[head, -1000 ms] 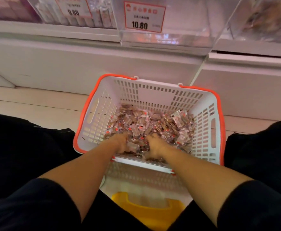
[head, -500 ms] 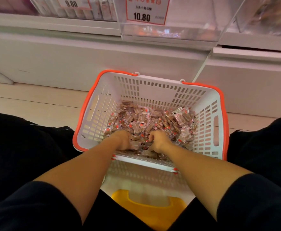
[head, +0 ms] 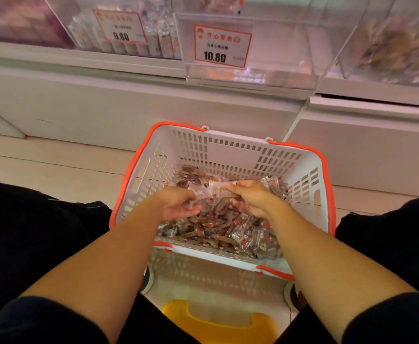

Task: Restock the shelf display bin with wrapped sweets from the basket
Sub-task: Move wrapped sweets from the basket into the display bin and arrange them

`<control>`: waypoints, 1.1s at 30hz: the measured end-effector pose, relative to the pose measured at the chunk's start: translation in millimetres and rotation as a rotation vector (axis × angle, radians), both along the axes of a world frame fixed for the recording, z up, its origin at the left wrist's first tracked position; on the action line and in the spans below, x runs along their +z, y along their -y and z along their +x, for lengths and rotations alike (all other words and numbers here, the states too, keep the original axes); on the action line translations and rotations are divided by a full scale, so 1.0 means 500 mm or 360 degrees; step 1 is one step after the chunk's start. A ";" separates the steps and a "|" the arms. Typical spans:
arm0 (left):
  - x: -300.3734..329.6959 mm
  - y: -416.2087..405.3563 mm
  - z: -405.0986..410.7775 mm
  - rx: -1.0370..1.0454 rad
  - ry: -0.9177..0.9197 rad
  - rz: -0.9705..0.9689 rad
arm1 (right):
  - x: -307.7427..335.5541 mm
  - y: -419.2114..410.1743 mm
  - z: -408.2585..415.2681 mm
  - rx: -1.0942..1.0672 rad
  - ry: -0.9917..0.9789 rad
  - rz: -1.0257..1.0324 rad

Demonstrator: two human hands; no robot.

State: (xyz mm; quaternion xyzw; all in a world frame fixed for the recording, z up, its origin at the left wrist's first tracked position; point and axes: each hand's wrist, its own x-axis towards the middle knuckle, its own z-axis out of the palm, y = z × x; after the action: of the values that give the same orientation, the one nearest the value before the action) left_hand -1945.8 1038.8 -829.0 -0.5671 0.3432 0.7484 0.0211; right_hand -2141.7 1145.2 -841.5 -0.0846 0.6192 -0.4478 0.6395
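Both hands, left [head: 178, 207] and right [head: 251, 198], grip one bunch of wrapped sweets [head: 210, 192] above basket [head: 235, 148]. Bin [head: 278, 45] looks nearly bare; most stock still in basket.

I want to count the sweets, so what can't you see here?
- Sweets under both hands, head view: the left hand and right hand cover them.
- Small print on the price tag: blurred.
- Inside the bin: glare on its clear front.
- Yellow stool: cut off by the bottom edge.
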 end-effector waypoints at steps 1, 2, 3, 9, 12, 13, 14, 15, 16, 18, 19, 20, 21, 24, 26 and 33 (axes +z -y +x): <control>0.003 0.000 0.001 0.0079 -0.0097 0.0060 | 0.013 0.000 -0.010 0.0003 0.0069 -0.0036; 0.005 0.000 0.002 0.0149 -0.0184 0.0112 | 0.025 -0.001 -0.020 0.0026 0.0088 -0.0059; 0.008 -0.001 0.002 0.0206 -0.0247 0.0145 | 0.036 0.000 -0.029 0.0053 0.0079 -0.0077; 0.030 -0.006 -0.014 0.0171 -0.0460 0.0221 | 0.077 0.004 -0.060 0.0317 -0.0064 -0.0192; 0.048 -0.011 -0.030 0.0046 -0.0587 0.0326 | 0.078 0.011 -0.039 0.0409 -0.0241 -0.0250; 0.053 -0.011 -0.034 0.0021 -0.0624 0.0344 | 0.076 0.013 -0.030 0.0368 -0.0298 -0.0282; 0.058 -0.011 -0.038 0.0001 -0.0662 0.0357 | 0.076 0.014 -0.024 0.0319 -0.0330 -0.0311; 0.063 -0.012 -0.040 -0.0015 -0.0700 0.0371 | 0.076 0.014 -0.020 0.0286 -0.0339 -0.0331; 0.067 -0.013 -0.042 -0.0037 -0.0731 0.0384 | 0.078 0.014 -0.017 0.0271 -0.0340 -0.0346; 0.073 -0.019 -0.041 -0.0089 -0.0761 0.0410 | 0.080 0.013 -0.014 0.0265 -0.0342 -0.0369; 0.073 -0.023 -0.040 -0.0103 -0.0769 0.0433 | 0.080 0.013 -0.013 0.0262 -0.0332 -0.0375; 0.072 -0.028 -0.038 -0.0104 -0.0784 0.0462 | 0.082 0.014 -0.012 0.0255 -0.0307 -0.0378; 0.070 -0.031 -0.034 -0.0096 -0.0809 0.0492 | 0.082 0.014 -0.012 0.0247 -0.0277 -0.0379; 0.069 -0.034 -0.028 -0.0053 -0.0872 0.0526 | 0.084 0.016 -0.017 0.0287 -0.0302 -0.0380; 0.072 -0.033 -0.032 -0.0037 -0.0899 0.0483 | 0.087 0.020 -0.020 0.0406 -0.0487 -0.0404; 0.086 -0.032 -0.035 0.0002 -0.0963 0.0497 | 0.110 0.026 -0.011 0.0553 -0.0670 -0.0558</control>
State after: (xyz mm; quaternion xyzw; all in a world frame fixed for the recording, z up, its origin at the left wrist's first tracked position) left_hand -1963.2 1054.7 -786.0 -0.3095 0.2149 0.9263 0.0046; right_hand -2146.9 1132.2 -786.5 -0.3886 0.6274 -0.4046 0.5400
